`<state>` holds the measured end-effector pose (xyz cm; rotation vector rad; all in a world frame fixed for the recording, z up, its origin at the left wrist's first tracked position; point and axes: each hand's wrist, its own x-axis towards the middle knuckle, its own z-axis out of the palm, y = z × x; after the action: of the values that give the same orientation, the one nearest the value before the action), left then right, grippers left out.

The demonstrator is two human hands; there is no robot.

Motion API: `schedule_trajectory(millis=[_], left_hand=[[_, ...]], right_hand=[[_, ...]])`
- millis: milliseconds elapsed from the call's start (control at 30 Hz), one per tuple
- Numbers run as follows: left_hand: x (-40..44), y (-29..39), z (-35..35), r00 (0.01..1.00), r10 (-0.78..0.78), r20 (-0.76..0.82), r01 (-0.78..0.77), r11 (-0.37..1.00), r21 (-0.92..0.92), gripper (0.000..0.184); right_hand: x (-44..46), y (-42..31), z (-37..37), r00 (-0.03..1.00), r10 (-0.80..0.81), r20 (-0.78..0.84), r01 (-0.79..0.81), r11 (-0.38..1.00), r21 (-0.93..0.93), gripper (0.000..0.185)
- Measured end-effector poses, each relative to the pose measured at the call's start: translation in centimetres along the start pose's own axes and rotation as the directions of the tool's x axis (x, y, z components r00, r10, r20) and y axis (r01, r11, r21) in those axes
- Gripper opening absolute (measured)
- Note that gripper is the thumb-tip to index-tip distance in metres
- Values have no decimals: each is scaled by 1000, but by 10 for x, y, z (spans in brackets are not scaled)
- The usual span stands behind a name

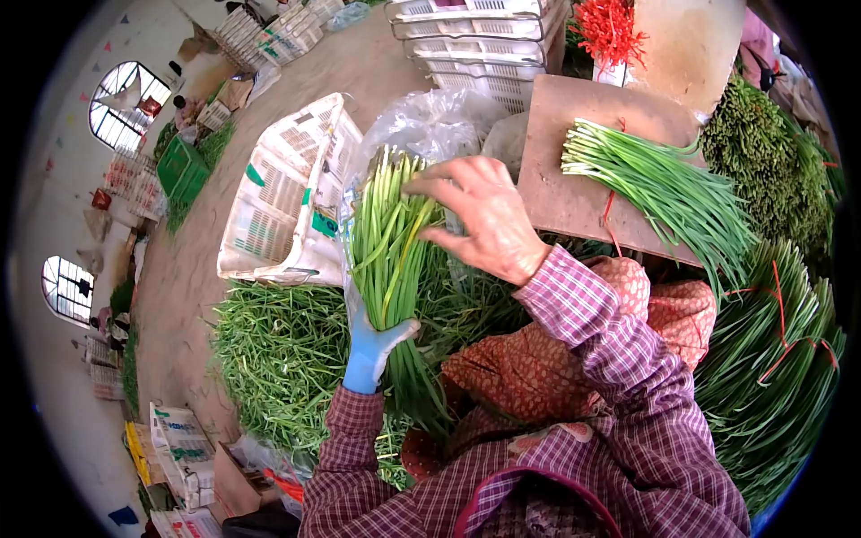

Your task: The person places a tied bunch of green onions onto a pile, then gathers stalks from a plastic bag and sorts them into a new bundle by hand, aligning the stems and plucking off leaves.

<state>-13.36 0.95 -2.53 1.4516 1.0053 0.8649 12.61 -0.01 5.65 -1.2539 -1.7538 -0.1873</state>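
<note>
My left hand (377,345), in a blue and white glove, is wrapped round the lower part of a bunch of green garlic chives (381,260). The pale cut ends point away from me and the leaves hang towards my lap. Over the upper right of this bunch is my bare right hand (480,211), its fingers and thumb bent but apart. A yellowed blade (416,226) lies along the bunch close to my right thumb. To the right, another bunch of chives (655,179) rests on a brown board (556,112), with red ties near it.
Loose leaves (278,359) are heaped left of my lap. A white plastic crate (269,206) stands beyond them, next to a clear plastic bag (430,121). Tied bundles of chives (762,359) lie at right. Red ties (608,34) and stacked crates (480,45) are at the back.
</note>
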Motion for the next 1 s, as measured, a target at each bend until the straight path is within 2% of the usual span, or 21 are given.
schedule_trajectory(millis=[33,67,133,167,200,267,300,333,367,400,433,467,533,600,633,667,733,767,800,900,1000], left_hand=[[2,-1,-3,999,36,16,-37,996,83,41],[3,-3,-8,997,70,33,-74,984,165,42],[4,-8,-16,989,129,77,-147,936,321,43],[5,-10,-18,986,140,92,-164,919,359,43],[6,-13,-20,983,152,106,-182,900,396,44],[7,-15,-19,981,175,81,-192,928,320,46],[7,-10,-16,981,180,74,-194,936,293,47],[5,-3,-14,992,90,90,-109,966,234,52],[3,7,-12,994,1,110,-21,984,175,56],[2,11,-11,987,-86,132,70,991,117,61],[2,7,-13,988,-88,130,73,990,118,61],[2,0,-16,995,-28,98,17,994,112,54],[0,-4,-21,998,30,60,-36,994,107,48],[-1,-4,-27,999,-15,47,12,998,60,50],[-2,-5,-31,999,-8,39,5,997,74,52],[-3,-4,-33,1000,-11,29,9,997,73,52],[-3,0,-36,999,-47,0,46,992,116,52],[-4,8,-33,995,-97,1,96,990,99,50],[-2,7,-32,995,-100,4,99,990,100,50],[-1,6,-26,996,-79,43,76,995,72,49],[-1,7,-16,997,-68,47,64,995,76,48]], right_hand=[[3,-3,3,998,-49,-29,49,999,-13,41],[5,-6,3,998,-48,-28,47,999,-8,41],[7,-11,2,985,-6,173,3,1000,14,30],[8,-8,5,989,-34,147,30,999,27,21],[9,-6,7,989,-30,148,26,999,29,21],[9,-2,9,998,-28,51,23,996,87,22],[11,0,8,998,-54,-17,55,997,53,21],[12,1,5,999,-48,-16,49,997,52,21],[13,2,2,985,173,24,-173,948,269,18],[15,3,-1,923,369,110,-377,804,459,16],[21,4,-7,881,450,146,-439,665,604,19],[23,4,-20,803,554,219,-510,450,733,30],[25,12,-33,718,657,229,-482,232,845,41],[19,30,-45,713,672,197,-494,282,823,46],[15,32,-48,717,686,121,-456,331,826,47],[8,40,-52,759,628,173,-469,341,815,41],[-17,80,-38,880,362,307,-475,669,572,32],[-24,72,-29,923,246,295,-348,860,373,30],[-31,64,-21,952,127,279,-174,973,152,27],[-22,9,10,970,109,217,-117,993,24,29],[-14,-21,32,995,-69,76,66,997,42,29]])
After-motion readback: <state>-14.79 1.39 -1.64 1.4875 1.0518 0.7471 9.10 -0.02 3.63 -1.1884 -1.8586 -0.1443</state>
